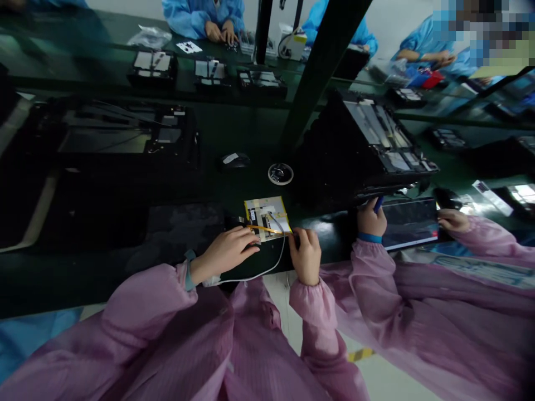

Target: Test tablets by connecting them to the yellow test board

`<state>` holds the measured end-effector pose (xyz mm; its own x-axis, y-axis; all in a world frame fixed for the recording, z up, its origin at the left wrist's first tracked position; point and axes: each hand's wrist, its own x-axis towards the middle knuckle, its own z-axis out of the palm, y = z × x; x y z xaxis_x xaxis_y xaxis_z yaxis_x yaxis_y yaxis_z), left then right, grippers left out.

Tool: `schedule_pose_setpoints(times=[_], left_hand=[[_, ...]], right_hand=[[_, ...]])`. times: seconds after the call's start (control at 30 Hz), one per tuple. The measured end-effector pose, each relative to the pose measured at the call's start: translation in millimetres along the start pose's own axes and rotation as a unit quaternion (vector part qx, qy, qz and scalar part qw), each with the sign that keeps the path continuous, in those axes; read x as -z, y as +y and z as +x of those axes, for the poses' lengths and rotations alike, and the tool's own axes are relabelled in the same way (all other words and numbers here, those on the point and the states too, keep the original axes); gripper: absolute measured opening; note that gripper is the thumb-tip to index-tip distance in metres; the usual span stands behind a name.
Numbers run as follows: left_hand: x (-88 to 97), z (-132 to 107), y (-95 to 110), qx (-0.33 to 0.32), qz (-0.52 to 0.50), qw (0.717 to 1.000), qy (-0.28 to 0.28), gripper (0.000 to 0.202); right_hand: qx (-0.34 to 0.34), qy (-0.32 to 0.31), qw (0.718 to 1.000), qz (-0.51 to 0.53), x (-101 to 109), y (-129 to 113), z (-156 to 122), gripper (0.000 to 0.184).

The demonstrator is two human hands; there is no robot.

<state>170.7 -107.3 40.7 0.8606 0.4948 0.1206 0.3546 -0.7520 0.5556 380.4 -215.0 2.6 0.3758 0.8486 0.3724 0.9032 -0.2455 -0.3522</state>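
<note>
A flat silvery panel with yellow edges (pixel 267 206) lies on the dark bench in front of me, with an orange ribbon cable (pixel 267 228) across it. My left hand (pixel 228 250) is at the panel's lower left corner. Its fingers and thumb close around a small dark part I cannot make out. At the lower right corner, my right hand (pixel 306 253) is curled, its fingertips pinching something hidden near the ribbon's end. A thin grey cable (pixel 276 262) loops from near my left wrist, between my hands, and onto the panel.
Stacked black device housings (pixel 355 150) stand behind right; more housings (pixel 125 133) lie left. A round dish (pixel 280 174) and a mouse (pixel 234 161) sit behind the panel. To my right, a co-worker's hand (pixel 371 219) is beside a dark screen (pixel 412 223). A dark post (pixel 317 67) rises behind.
</note>
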Motion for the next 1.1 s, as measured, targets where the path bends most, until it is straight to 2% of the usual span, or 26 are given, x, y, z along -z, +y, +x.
schedule_pose_setpoints(times=[0.13, 0.23, 0.37, 0.43, 0.5, 0.57, 0.67, 0.77, 0.97, 1.1], left_hand=[[1.7, 0, 3, -0.009, -0.06, 0.998, 0.027, 0.021], [6.2, -1, 6, -0.01, -0.079, 0.996, 0.051, 0.02], [12.1, -2, 5, -0.01, -0.128, 0.99, 0.056, 0.021], [13.7, -1, 3, -0.009, -0.154, 0.987, 0.053, 0.02], [15.0, 1, 3, -0.005, -0.172, 0.984, 0.05, 0.02], [16.6, 3, 4, -0.004, -0.184, 0.982, 0.052, 0.02], [18.6, 5, 9, -0.005, -0.203, 0.977, 0.06, 0.02], [18.8, 4, 13, -0.001, -0.222, 0.973, 0.064, 0.018], [19.2, -2, 13, 0.029, -0.225, 0.971, 0.071, 0.018], [21.7, -7, 12, 0.041, -0.223, 0.971, 0.076, 0.017]], right_hand=[[0.075, 0.001, 0.995, -0.072, -13, -18, 14, 0.019], [0.084, 0.03, 0.992, -0.092, -16, -29, 22, 0.023], [-0.026, 0.135, 0.987, -0.079, 2, -21, 3, 0.03], [-0.076, 0.158, 0.982, -0.071, 10, -9, -15, 0.031], [-0.081, 0.142, 0.984, -0.069, 11, 1, -30, 0.031], [-0.058, 0.114, 0.989, -0.072, 9, 4, -37, 0.03], [-0.03, 0.087, 0.992, -0.09, 2, 1, -32, 0.027], [-0.031, 0.078, 0.992, -0.098, -4, -4, -19, 0.026], [-0.083, 0.033, 0.986, -0.14, -17, -11, 0, 0.03], [-0.134, 0.038, 0.97, -0.198, -19, -15, 5, 0.037]])
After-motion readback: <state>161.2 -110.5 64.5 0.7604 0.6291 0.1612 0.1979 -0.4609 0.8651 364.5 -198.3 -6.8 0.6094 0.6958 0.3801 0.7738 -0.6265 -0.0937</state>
